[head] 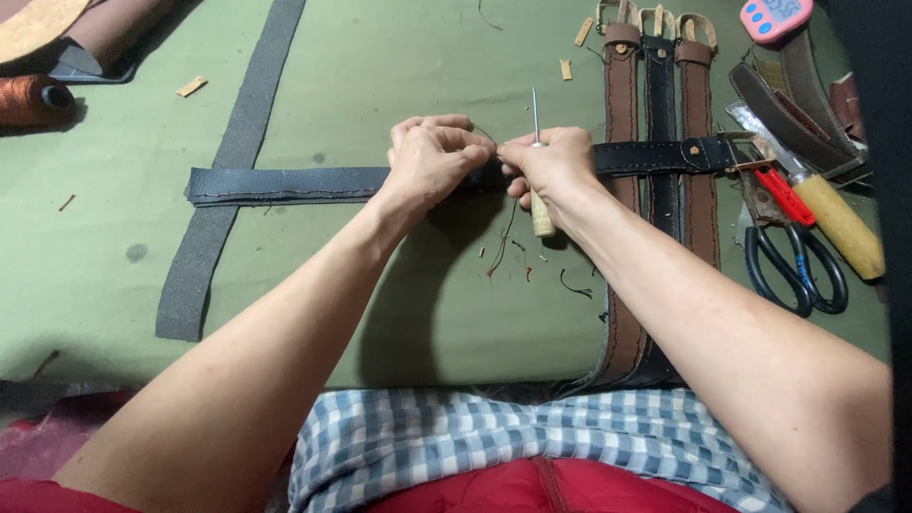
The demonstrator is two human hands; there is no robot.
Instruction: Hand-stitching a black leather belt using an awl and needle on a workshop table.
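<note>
Black belt lies crosswise on green mat, over three upright belts. Left hand pinches belt at middle. Right hand grips awl, point up. Scissors right.

Green cloth-covered table with leather belts, grey strip, scissors, thread spool.

Our bare forearms reach forward, converging | left hand curled, fingers pinched | right hand closed in a fist, knuckles nearly touching the left.
</note>
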